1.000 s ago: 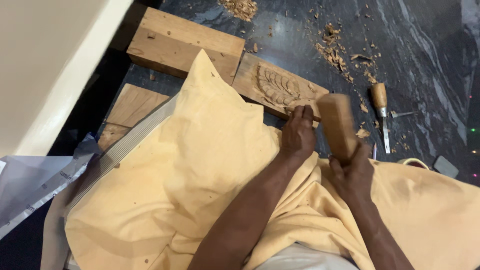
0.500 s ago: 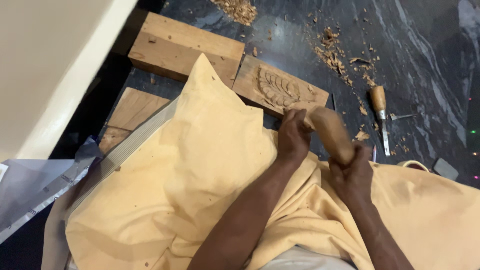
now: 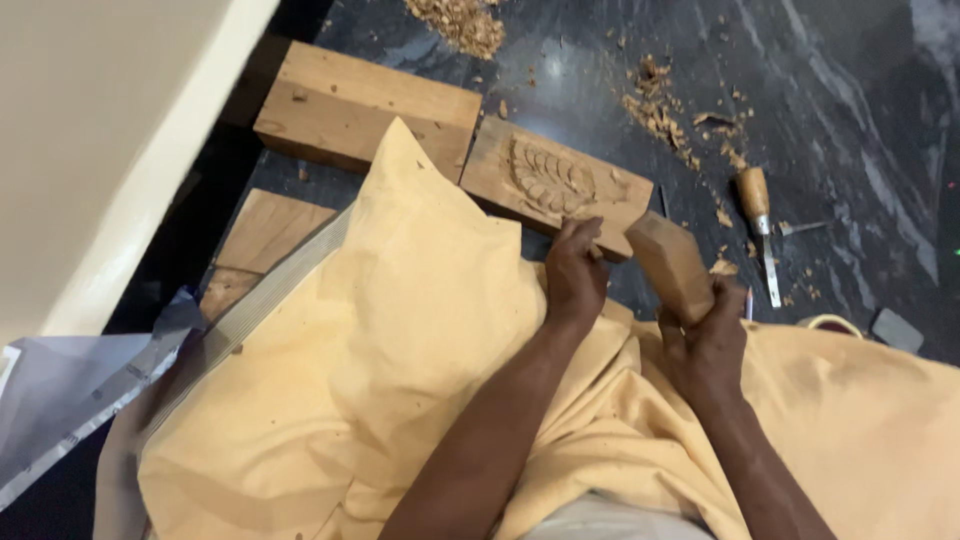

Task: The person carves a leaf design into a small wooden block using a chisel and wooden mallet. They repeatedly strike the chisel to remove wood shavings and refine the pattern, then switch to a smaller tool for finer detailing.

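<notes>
Item: carving work on a dark stone floor [image 3: 850, 120], seen from the head camera

Left hand [image 3: 575, 275]: clenched, fingers curled at the near edge of the carved wooden panel [image 3: 555, 185]. It seemed to grip a chisel, but the tool itself was hidden in the fist, so what it held could not be told for certain.

Right hand [image 3: 705, 335]: closed around the lower end of a wooden mallet [image 3: 668, 262], whose head stood tilted just beside the left hand and close to the panel's right end.

Panel: lay flat on the floor, leaf pattern cut in its upper face, its near edge against the yellow cloth [image 3: 400, 350] that covered the person's lap.

Also present: a plain wooden block [image 3: 365, 110] behind the panel; a second board [image 3: 265, 235] partly under the cloth; a spare chisel with wooden handle [image 3: 757, 215] on the floor to the right; wood chips [image 3: 660, 110] scattered about; a grey sheet [image 3: 70, 400] at the left.

Risks, as judged:
- The mallet head sat very near the left knuckles; a glancing blow would have struck the fingers.
- Nothing visible clamped the panel, so a hard blow could have slid it and spoiled the leaf.
- The spare chisel's blade lay bare close to the right wrist, a cut hazard on a wide swing.
- Chips underfoot could have let the panel skate
</notes>
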